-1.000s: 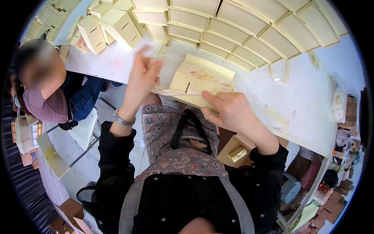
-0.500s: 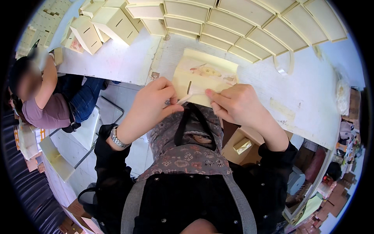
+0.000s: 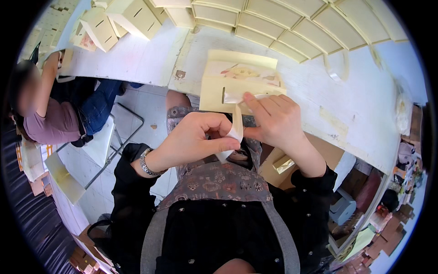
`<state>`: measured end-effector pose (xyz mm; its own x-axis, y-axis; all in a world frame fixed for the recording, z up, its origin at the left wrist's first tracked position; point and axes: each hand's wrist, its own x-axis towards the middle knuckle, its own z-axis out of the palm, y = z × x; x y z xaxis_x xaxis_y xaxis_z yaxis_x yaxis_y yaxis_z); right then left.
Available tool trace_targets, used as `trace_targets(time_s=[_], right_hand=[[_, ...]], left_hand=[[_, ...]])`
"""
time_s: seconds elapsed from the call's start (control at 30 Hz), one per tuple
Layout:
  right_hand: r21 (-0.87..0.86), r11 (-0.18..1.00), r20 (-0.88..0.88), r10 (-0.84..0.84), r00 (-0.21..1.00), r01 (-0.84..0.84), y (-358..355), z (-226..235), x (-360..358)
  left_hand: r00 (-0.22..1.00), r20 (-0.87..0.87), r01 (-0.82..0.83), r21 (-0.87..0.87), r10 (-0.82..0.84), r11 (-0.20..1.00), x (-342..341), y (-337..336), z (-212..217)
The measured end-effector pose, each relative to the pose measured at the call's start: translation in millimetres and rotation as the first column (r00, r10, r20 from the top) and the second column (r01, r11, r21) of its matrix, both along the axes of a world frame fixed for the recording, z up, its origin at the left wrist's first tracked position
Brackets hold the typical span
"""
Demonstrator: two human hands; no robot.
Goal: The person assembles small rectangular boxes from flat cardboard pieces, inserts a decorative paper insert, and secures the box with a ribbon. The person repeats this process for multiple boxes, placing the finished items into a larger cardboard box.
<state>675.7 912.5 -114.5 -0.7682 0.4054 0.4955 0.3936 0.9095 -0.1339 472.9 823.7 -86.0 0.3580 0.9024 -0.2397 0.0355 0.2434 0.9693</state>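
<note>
A cream cardboard box [image 3: 211, 93] with a narrow slot and a printed picture on it lies at the near edge of the white table. A cream ribbon [image 3: 237, 122] runs along the box beside the slot, then bends down over its near edge. My left hand [image 3: 198, 137], wearing a metal watch, is closed and pinches the hanging length of ribbon between thumb and fingers. On the box, my right hand [image 3: 279, 119] presses the ribbon with its index finger; its thumb lies below, near the box edge, with the other fingers curled.
Stacked cream drawer-like boxes [image 3: 283, 25] line the back of the white table [image 3: 351, 114]. More slotted boxes [image 3: 132, 20] stand at the far left. A seated co-worker [image 3: 54, 114] is on the left, by a white folding chair [image 3: 102, 146]. An open carton [image 3: 315, 155] sits below my right forearm.
My left hand has moved toward me and to the right, drawing a longer piece of ribbon off the box. My right hand has shifted only slightly and stays at the box.
</note>
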Motion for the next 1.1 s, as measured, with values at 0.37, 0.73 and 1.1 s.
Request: trace_targets(time_s=[0.37, 0.73, 1.1], right_hand=[[-0.202, 0.973, -0.19, -0.151, 0.97, 0.112, 2.8, -4.2, -4.4], [-0.839, 0.529, -0.074, -0.339, 0.938, 0.125, 53.5, 27.5, 6.9], [-0.85, 0.523, -0.151, -0.368, 0.917, 0.07, 105.8, -22.4, -23.9]], left_hand=[[0.725, -0.563, 0.033, 0.604, 0.397, 0.796, 8.9, 27.4, -13.0], [0.796, -0.472, 0.326, 0.862, 0.379, 0.388, 10.5, 65.3, -24.2], [0.909, -0.416, 0.395, 0.844, -0.02, 0.362, 10.7, 88.6, -30.5]])
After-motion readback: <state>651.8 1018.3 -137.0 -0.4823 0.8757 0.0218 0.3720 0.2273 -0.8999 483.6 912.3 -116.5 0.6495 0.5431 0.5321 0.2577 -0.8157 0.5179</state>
